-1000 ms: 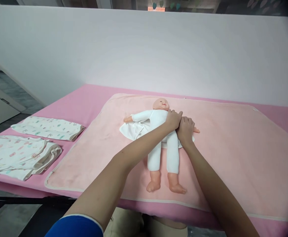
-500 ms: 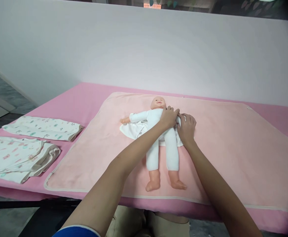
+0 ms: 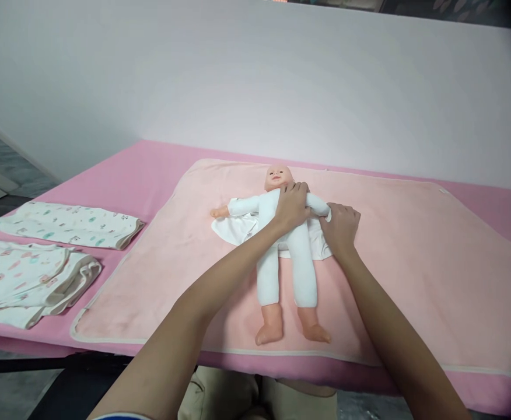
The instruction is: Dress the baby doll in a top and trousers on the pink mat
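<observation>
A baby doll (image 3: 268, 213) with a white cloth body lies on its back, head towards the wall. White clothing (image 3: 240, 229) is spread beneath its torso, showing on both sides. My left hand (image 3: 293, 205) is curled over the doll's shoulder and upper arm on the right of the picture, fingertips near the neck. At the end of that same arm, my right hand (image 3: 342, 228) is closed around the doll's hand, which is hidden inside my fingers. The doll's other arm stretches out to the left, untouched.
Under the doll is a peach mat (image 3: 413, 280) on a pink-covered table (image 3: 150, 160). Two folded printed baby garments, one farther back (image 3: 69, 223) and one nearer (image 3: 28, 280), lie at the left. A white wall (image 3: 255, 81) rises behind the table.
My right hand has moved a little outward to the right, and the doll's arm now shows stretched between my hands. My left hand has shifted slightly up onto the shoulder.
</observation>
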`<control>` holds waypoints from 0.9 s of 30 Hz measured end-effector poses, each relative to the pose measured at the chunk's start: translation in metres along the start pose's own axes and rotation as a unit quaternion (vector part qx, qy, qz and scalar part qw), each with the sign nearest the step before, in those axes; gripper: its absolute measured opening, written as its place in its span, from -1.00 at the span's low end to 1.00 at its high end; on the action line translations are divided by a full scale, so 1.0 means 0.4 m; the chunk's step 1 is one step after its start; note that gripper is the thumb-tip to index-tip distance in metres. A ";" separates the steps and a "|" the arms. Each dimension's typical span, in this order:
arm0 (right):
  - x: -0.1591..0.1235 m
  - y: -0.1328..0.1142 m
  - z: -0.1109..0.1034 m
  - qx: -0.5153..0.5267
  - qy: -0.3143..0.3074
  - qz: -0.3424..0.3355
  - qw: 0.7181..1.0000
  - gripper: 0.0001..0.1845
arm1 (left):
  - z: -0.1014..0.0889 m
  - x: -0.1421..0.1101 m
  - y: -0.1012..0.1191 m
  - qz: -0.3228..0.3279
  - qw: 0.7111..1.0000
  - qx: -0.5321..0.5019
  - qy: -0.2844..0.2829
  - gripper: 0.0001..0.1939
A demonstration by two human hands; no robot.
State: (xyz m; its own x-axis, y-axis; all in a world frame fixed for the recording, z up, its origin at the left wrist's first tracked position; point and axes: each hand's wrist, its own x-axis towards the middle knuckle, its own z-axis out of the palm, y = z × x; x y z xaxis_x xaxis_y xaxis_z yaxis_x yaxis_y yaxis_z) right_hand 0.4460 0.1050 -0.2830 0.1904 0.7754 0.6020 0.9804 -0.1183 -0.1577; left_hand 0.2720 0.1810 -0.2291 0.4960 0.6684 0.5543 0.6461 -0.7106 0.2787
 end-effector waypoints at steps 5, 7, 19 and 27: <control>0.013 0.037 -0.006 0.018 0.013 -0.005 1.000 -0.72 | -0.016 -0.006 -0.006 -0.028 0.999 -0.027 0.007 -0.70; 0.014 0.042 -0.004 0.017 0.019 -0.013 1.000 -0.71 | -0.020 -0.010 -0.009 -0.032 0.999 -0.028 0.010 -0.70; 0.006 0.102 0.004 0.193 -0.001 -0.059 0.979 -0.61 | -0.013 -0.014 -0.053 -0.002 0.991 -0.112 0.076 -0.70; 0.006 0.114 0.028 0.331 -0.069 0.120 0.933 -0.63 | -0.054 -0.036 -0.085 -0.038 0.979 -0.154 0.130 -0.67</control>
State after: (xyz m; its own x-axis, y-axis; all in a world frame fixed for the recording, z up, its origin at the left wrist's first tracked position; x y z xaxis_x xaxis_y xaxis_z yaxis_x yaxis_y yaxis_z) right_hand 0.4905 0.1087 -0.2974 0.3475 0.8542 0.3868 0.6544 0.0744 -0.7524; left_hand 0.2301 0.1908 -0.2296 0.2632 0.6720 0.6922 0.4495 -0.7203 0.5284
